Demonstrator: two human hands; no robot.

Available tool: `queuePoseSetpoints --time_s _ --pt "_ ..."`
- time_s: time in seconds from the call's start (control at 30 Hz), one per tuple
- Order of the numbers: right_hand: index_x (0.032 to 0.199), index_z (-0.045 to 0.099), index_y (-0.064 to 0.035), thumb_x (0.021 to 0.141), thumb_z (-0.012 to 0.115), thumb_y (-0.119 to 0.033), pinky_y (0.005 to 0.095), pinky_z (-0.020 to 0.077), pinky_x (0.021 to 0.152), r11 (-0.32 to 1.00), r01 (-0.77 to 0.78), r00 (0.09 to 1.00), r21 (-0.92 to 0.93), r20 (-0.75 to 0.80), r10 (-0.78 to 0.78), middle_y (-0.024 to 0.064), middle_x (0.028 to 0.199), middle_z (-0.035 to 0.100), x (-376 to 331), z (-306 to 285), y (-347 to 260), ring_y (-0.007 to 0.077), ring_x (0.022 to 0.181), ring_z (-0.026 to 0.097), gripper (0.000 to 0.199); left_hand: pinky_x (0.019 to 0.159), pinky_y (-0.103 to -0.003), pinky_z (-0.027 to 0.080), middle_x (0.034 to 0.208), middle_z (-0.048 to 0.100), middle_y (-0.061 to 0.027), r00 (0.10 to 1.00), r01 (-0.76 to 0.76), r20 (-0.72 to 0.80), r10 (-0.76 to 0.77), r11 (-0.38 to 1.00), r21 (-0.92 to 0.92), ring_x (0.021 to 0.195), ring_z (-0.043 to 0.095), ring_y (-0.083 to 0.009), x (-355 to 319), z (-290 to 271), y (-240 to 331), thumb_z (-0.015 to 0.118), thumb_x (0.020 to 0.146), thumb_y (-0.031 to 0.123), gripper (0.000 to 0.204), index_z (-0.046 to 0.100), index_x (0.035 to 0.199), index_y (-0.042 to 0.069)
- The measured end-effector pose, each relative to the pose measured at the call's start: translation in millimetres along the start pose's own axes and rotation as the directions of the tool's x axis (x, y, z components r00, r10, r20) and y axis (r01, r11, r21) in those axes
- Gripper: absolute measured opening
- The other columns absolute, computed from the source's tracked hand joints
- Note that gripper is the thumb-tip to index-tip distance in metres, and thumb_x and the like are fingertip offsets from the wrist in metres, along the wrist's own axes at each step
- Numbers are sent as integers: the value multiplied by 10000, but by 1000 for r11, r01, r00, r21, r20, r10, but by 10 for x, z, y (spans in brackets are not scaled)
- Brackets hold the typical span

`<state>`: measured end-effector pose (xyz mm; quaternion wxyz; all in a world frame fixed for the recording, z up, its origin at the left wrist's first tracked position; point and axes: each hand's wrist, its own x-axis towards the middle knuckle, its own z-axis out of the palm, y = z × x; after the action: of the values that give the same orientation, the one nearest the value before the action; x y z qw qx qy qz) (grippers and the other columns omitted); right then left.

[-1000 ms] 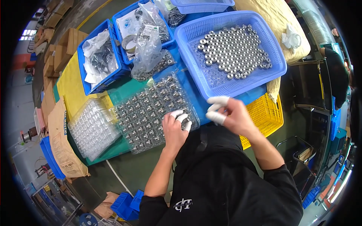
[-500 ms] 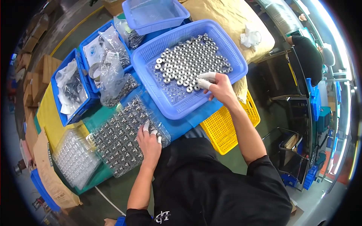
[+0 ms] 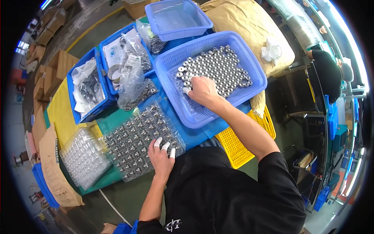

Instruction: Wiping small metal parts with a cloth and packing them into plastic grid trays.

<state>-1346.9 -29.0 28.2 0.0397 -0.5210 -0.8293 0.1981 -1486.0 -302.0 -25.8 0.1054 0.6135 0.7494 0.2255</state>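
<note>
Looking down, I see my right hand [image 3: 203,90] reaching into the big blue basket [image 3: 249,58], and its fingers are curled down onto the pile of small shiny metal rings [image 3: 222,66] that fills the far part of the basket. I cannot tell if any ring is pinched between the fingers. My left hand [image 3: 161,156] lies flat and loose on the near edge of the clear plastic tray [image 3: 136,144], holding nothing, with white covers on its fingertips [image 3: 157,142]. The tray has rows of little pockets, and most of them have a shiny ring in them. An empty clear tray [image 3: 83,158] lies just beside it on the left. Farther back are blue bins [image 3: 87,87] with plastic bags in them, and a yellow crate [image 3: 237,142] sits under the basket.
</note>
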Motion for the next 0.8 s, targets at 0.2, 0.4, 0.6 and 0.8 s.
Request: queuePoseSetpoints --time_s 0.2,0.4,0.6,0.8 --pt "863 652 5 802 685 -266 473 522 761 1000 -22 999 5 -24 22 211 850 681 49 156 -110 389 826 663 280 998 -504 393 1266 550 -146 995 97 -23 -97 995 -21 1238 450 -388 -104 3 -14 803 684 142 350 687 1000 49" --pt "886 641 0 776 687 -198 471 523 756 998 54 998 -24 -35 -55 196 853 677 43 226 -91 377 821 661 231 994 -499 395 1275 546 -140 990 133 -41 -135 990 -36 1242 450 -385 -164 27 -29 811 681 146 368 681 1014 59" --pt "864 667 -25 796 701 -240 455 533 732 995 58 997 -79 -44 -62 177 835 681 -4 215 -208 355 796 670 228 991 -490 401 1261 550 -138 990 135 -45 -137 990 -45 1231 459 -381 -159 10 -67 815 675 142 376 681 1016 62" --pt "853 695 -52 798 657 -204 426 566 689 961 146 989 -237 50 -138 142 878 688 37 430 -108 298 801 693 166 953 -516 426 1188 568 -143 992 -16 -124 5 997 -81 1114 513 -413 -46 -3 -69 792 679 138 366 631 1003 80"
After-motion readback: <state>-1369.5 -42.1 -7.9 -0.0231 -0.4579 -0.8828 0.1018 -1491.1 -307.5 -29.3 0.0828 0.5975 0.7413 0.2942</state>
